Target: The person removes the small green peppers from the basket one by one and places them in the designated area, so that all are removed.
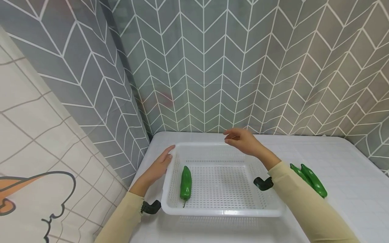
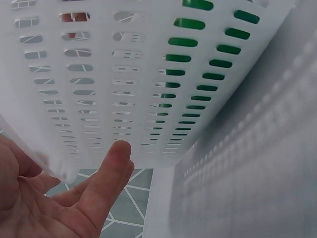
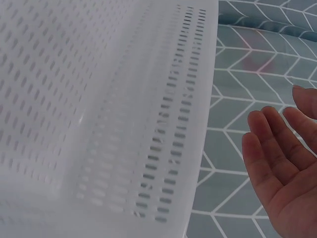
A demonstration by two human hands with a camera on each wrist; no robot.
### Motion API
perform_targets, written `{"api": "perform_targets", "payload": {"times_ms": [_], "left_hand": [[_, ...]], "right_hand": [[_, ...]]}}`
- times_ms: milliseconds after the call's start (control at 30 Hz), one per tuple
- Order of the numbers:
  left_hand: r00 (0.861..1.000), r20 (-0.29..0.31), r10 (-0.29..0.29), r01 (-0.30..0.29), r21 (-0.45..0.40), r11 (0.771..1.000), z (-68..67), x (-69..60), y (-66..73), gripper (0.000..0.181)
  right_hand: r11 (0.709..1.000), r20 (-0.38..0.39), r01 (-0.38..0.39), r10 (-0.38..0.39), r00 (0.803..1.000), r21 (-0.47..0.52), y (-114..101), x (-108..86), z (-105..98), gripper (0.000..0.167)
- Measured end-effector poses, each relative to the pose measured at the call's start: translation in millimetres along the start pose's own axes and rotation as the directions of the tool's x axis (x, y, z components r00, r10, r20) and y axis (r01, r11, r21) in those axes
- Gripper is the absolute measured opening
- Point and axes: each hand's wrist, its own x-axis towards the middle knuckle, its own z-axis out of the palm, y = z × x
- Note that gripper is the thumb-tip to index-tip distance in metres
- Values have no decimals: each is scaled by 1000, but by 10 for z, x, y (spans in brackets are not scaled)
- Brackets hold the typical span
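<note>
A white perforated plastic basket (image 1: 223, 212) holds one green chili pepper (image 1: 186, 184), lying lengthwise near its left wall with the stem toward me. My left hand (image 1: 158, 168) is at the basket's far left corner. Its fingers rest against the outside of the rim and wall, and in the left wrist view one straight finger (image 2: 115, 161) lies along the slotted wall. Above the basket's far right part hovers my right hand (image 1: 241, 140), fingers loosely bent. The right wrist view shows its palm (image 3: 292, 198) bare and apart from the basket.
Two more green chili peppers (image 1: 313, 179) lie on the white-covered table (image 1: 349, 202) to the right of the basket, partly behind my right sleeve. A grey herringbone-patterned curtain (image 1: 212, 84) hangs along the table's far edge. Another patterned cloth (image 1: 60, 141) borders the left side.
</note>
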Motion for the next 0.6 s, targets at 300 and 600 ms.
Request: {"api": "perform_targets", "payload": {"times_ms": [300,600], "left_hand": [[1000,-11,11,-11,13,1000,9,3,-11,51],[1000,-29,-10,10,20,1000,23,7,-8,51]], "right_hand": [[1000,22,8,-8,1000,26,-46,88,158,31],[999,52,7,-9,999,34,-30,170,331,32]]}}
